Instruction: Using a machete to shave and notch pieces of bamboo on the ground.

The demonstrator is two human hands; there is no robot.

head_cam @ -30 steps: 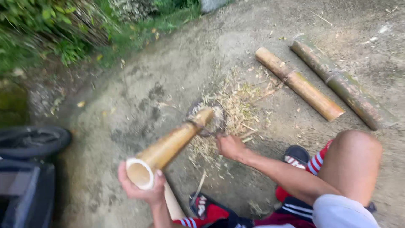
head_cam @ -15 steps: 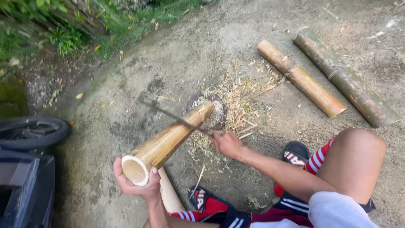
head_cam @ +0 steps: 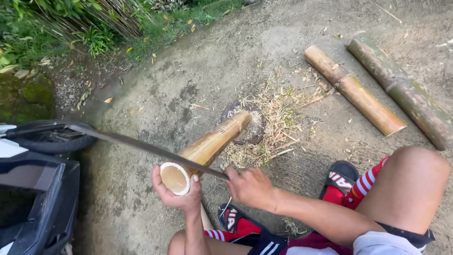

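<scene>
My left hand (head_cam: 178,193) grips the near, hollow end of a tan bamboo section (head_cam: 210,144) that slants away from me. Its far end rests on a round dark block (head_cam: 252,130) on the ground. My right hand (head_cam: 250,186) holds the handle of a long thin dark blade (head_cam: 141,146), which stretches out to the left across the near part of the bamboo. Straw-like shavings (head_cam: 278,118) lie scattered around the block. My bare knees and red striped shorts fill the lower right.
Two more bamboo lengths, one tan (head_cam: 353,89) and one greenish (head_cam: 401,89), lie on the concrete at the upper right. A dark vehicle with a tyre (head_cam: 52,139) stands at the left. Grass and plants (head_cam: 71,23) border the top. Black slippers (head_cam: 340,175) are on my feet.
The blade has swung back from the bamboo's far end toward me and now points left. My right hand has drawn in close to my left hand. The bamboo stays propped.
</scene>
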